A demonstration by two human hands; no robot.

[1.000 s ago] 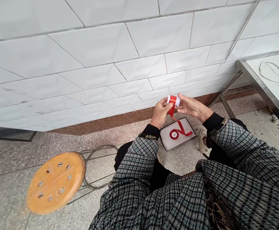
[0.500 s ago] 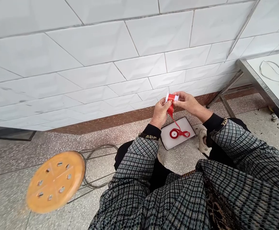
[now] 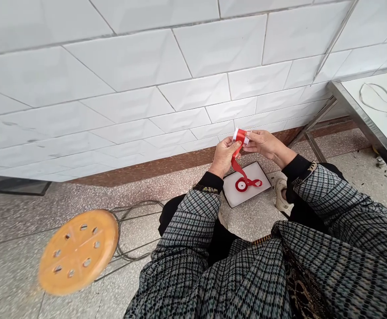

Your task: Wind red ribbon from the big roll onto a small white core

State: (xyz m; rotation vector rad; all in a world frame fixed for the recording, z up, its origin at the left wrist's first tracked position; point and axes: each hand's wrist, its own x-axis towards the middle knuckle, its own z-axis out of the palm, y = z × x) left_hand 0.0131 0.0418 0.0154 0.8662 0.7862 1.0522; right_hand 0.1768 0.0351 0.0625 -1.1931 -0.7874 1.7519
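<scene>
Both my hands are raised in front of the tiled wall, holding a small white card [image 3: 241,135] with red ribbon wound round it. My left hand [image 3: 225,155] pinches the ribbon just below the card. My right hand [image 3: 263,144] grips the card from the right side. The red ribbon [image 3: 237,165] hangs down from the card to a red ribbon spool [image 3: 242,184]. The spool lies on a flat white box [image 3: 246,195] on the floor between my legs.
An orange round stool [image 3: 77,252] with holes and a wire frame lies on the floor at the left. A metal-edged table [image 3: 366,115] with a loose white cord [image 3: 381,99] stands at the right. A white shoe [image 3: 281,195] rests beside the box.
The card has turned a little in my hands and more ribbon sits round it. The hanging ribbon has shifted, and its loose loops on the box have shortened.
</scene>
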